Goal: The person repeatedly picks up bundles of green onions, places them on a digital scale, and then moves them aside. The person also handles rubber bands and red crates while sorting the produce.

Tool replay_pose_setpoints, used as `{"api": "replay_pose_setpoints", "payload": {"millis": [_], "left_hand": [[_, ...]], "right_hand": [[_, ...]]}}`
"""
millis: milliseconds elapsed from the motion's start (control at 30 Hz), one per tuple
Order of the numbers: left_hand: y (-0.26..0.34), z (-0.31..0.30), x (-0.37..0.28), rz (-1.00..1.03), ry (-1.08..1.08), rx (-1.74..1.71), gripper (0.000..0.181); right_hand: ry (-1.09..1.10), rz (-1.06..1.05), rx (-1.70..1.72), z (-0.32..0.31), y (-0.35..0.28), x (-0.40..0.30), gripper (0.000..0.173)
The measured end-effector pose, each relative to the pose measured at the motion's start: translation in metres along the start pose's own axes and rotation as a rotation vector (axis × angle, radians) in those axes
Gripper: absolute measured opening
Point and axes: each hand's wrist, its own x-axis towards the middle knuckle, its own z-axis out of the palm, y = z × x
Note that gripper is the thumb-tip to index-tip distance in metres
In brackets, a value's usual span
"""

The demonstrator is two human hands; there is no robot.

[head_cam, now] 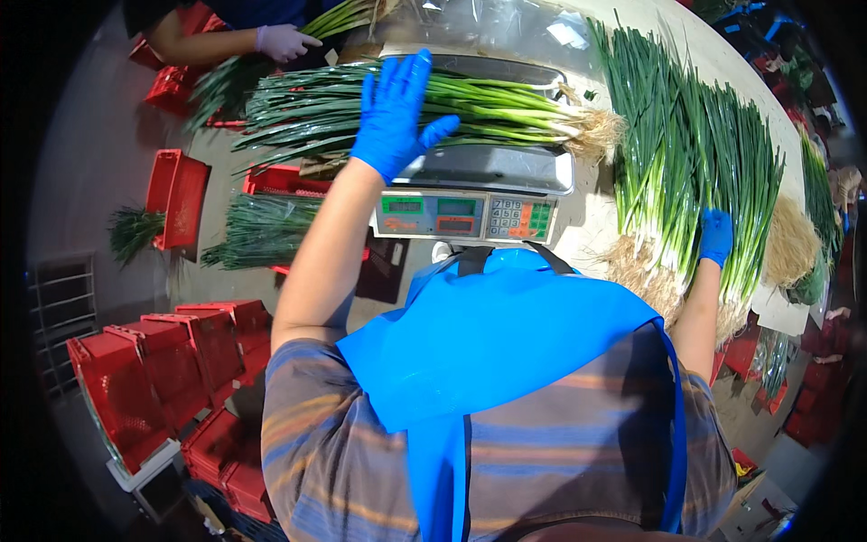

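A bunch of green onions (488,101) lies across the metal pan of a digital weighing scale (467,213), roots to the right and leaves hanging past the left edge. My left hand (396,112), in a blue glove, is laid flat over the stalks with its thumb spread. To the right, a large pile of green onions (653,156) rests on the table, roots towards me. My right hand (716,237), also blue-gloved, touches stalks at the right part of this pile (742,190); its fingers are partly hidden, so their grip is unclear.
Across the table a co-worker's gloved hand (288,43) is beside more green onions (342,17). Red crates (183,196) stand on the floor at left, with several more crates (135,379) stacked below. Clear plastic (467,27) covers the table's far side. Loose roots (792,240) lie at right.
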Motion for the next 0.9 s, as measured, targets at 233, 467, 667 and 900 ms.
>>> {"api": "replay_pose_setpoints", "payload": {"millis": [233,467,667,900], "left_hand": [[-0.022,-0.038,0.013,-0.006,0.075,0.055,0.085],[-0.001,-0.011,0.025,0.050,0.054,0.000,0.079],[0.028,0.027,0.033,0.106,-0.163,-0.022,0.092],[0.056,0.055,0.061,0.161,-0.449,0.097,0.115]], "right_hand": [[-0.108,-0.120,-0.186,0.017,-0.015,-0.013,0.030],[-0.085,-0.626,0.085,0.024,-0.194,-0.001,0.034],[-0.326,-0.803,0.373,0.087,-0.331,-0.004,0.033],[-0.739,-0.802,0.272,0.159,-0.339,0.010,0.036]]}}
